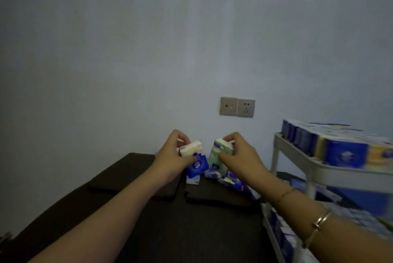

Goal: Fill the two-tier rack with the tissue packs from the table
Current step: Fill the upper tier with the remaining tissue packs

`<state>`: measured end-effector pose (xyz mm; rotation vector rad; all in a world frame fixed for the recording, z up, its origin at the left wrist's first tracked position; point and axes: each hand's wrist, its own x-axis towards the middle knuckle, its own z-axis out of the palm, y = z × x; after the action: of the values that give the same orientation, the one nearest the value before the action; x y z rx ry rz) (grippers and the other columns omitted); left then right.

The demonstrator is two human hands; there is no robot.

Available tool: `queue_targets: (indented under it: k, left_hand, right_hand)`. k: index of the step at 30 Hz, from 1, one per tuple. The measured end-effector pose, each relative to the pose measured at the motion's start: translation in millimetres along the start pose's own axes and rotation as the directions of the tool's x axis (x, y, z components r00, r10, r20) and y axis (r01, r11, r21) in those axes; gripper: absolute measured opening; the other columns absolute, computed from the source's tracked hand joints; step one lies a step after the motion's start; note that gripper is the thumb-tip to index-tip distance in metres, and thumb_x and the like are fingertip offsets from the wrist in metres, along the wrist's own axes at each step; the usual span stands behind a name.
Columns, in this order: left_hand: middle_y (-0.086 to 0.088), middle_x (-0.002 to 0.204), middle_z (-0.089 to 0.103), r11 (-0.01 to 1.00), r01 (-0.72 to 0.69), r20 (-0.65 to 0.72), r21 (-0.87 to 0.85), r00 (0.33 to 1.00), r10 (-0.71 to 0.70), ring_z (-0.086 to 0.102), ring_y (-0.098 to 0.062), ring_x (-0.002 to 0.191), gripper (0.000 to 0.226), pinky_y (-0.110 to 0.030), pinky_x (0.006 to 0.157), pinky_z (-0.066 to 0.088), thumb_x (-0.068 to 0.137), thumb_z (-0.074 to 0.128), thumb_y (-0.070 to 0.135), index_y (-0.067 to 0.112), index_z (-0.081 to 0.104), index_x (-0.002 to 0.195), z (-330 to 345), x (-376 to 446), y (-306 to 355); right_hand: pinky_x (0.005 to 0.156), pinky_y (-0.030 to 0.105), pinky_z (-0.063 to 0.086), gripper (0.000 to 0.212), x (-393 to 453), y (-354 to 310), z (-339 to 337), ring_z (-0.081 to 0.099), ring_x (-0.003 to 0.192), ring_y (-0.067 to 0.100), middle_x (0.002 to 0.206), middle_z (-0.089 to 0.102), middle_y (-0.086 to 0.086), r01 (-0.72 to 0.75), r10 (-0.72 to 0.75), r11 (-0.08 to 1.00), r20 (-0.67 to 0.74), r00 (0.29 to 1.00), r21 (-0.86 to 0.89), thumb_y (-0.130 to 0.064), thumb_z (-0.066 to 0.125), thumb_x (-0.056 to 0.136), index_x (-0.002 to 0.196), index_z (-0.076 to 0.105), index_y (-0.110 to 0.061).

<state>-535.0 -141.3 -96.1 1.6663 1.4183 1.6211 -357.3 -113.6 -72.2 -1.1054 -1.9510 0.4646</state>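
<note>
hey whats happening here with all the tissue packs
A person is lifting tissue packs off a dark table. The left hand grips a white and blue pack; the right hand grips a green pack. A few more packs lie on the table beneath the hands. The white two-tier rack on the right already holds rows of packs on both tiers.

The tissue packs (212,157) have glossy plastic wrapping. The bench (148,230) has a dark, matt, slightly rough cover like cloth. The rack (319,169) looks like smooth pale plastic. The bracelet (319,223) is shiny metal.
</note>
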Motion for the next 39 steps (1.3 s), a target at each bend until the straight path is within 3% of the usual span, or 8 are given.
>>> queue_targets:
  k: [2, 5, 9, 15, 21, 26, 30, 39]
  left_hand:
    - [-0.015, 0.101, 0.06, 1.0, -0.022, 0.02, 0.009, 1.0, 0.022, 0.061, -0.023, 0.087, 0.042, -0.031, 0.062, 0.051, 0.078, 0.067, -0.006, 0.024, 0.039, 0.088, 8, -17, 29]
    - [-0.014, 0.096, 0.057, 0.998, -0.061, 0.113, 0.011, 0.992, 0.059, 0.059, -0.022, 0.078, 0.049, -0.028, 0.057, 0.046, 0.076, 0.062, -0.012, 0.026, 0.036, 0.092, 25, -41, 73]
    - [-0.007, 0.092, 0.056, 0.991, -0.131, 0.261, 0.021, 0.958, 0.121, 0.057, -0.014, 0.073, 0.052, -0.017, 0.057, 0.048, 0.077, 0.057, -0.017, 0.019, 0.051, 0.114, 52, -65, 128]
    - [-0.003, 0.095, 0.068, 0.983, -0.184, 0.339, 0.004, 0.925, 0.172, 0.062, -0.012, 0.089, 0.033, -0.019, 0.066, 0.053, 0.077, 0.068, -0.008, 0.014, 0.07, 0.102, 84, -78, 179]
    - [0.001, 0.099, 0.064, 0.965, -0.22, 0.185, -0.142, 0.952, 0.244, 0.061, -0.007, 0.085, 0.023, -0.011, 0.055, 0.05, 0.08, 0.072, 0.007, 0.02, 0.063, 0.097, 106, -72, 195]
    - [-0.006, 0.113, 0.05, 0.952, -0.102, 0.159, -0.29, 0.975, 0.153, 0.058, -0.02, 0.107, 0.038, -0.031, 0.068, 0.059, 0.084, 0.066, 0.004, 0.02, 0.042, 0.11, 130, -64, 191]
    - [-0.006, 0.118, 0.049, 0.968, -0.093, 0.295, -0.232, 0.942, 0.162, 0.064, -0.017, 0.102, 0.044, -0.021, 0.067, 0.057, 0.089, 0.061, 0.006, 0.023, 0.043, 0.125, 147, -67, 188]
    - [0.0, 0.114, 0.056, 0.97, -0.187, 0.161, -0.153, 0.964, 0.211, 0.063, -0.012, 0.096, 0.028, -0.022, 0.067, 0.058, 0.088, 0.063, 0.005, 0.014, 0.045, 0.109, 178, -61, 178]
  right_hand:
    - [0.05, 0.024, 0.049, 0.019, -28, -21, -29, 0.057, 0.067, 0.009, 0.082, 0.051, -0.009, 0.046, -0.047, 0.999, -0.046, 0.998, -0.011, -0.014, 0.055, 0.089, 0.103, 0.044, -0.02]
    - [0.065, 0.036, 0.057, 0.021, -67, -46, -69, 0.059, 0.075, 0.014, 0.083, 0.053, -0.008, 0.112, -0.118, 0.992, -0.098, 0.988, -0.059, -0.015, 0.056, 0.088, 0.103, 0.043, -0.021]
    - [0.059, 0.024, 0.048, 0.022, -102, -60, -124, 0.058, 0.082, 0.012, 0.086, 0.055, -0.007, 0.187, -0.2, 0.978, -0.172, 0.964, -0.093, -0.018, 0.058, 0.086, 0.103, 0.044, -0.022]
    - [0.056, 0.024, 0.045, 0.014, -122, -45, -202, 0.06, 0.078, 0.015, 0.088, 0.061, -0.002, 0.155, -0.15, 0.988, -0.273, 0.95, -0.005, -0.015, 0.061, 0.084, 0.092, 0.052, -0.024]
    - [0.07, 0.031, 0.056, 0.02, -118, -14, -255, 0.065, 0.089, 0.02, 0.097, 0.066, 0.005, 0.075, -0.081, 0.995, -0.101, 0.992, -0.063, -0.005, 0.059, 0.086, 0.104, 0.055, -0.012]
    - [0.085, 0.039, 0.057, 0.025, -102, 9, -274, 0.065, 0.102, 0.019, 0.107, 0.067, 0.006, 0.108, -0.104, 0.983, 0.039, 0.994, -0.149, 0.0, 0.054, 0.09, 0.106, 0.059, -0.018]
    - [0.083, 0.036, 0.057, 0.023, -91, 19, -275, 0.064, 0.102, 0.014, 0.109, 0.066, 0.002, 0.127, -0.121, 0.96, 0.038, 0.992, -0.251, -0.006, 0.055, 0.091, 0.108, 0.059, -0.021]
    - [0.065, 0.013, 0.044, 0.029, -89, 23, -270, 0.056, 0.091, 0.006, 0.115, 0.064, -0.002, 0.23, -0.24, 0.847, 0.04, 0.97, -0.479, -0.011, 0.052, 0.092, 0.118, 0.06, -0.019]
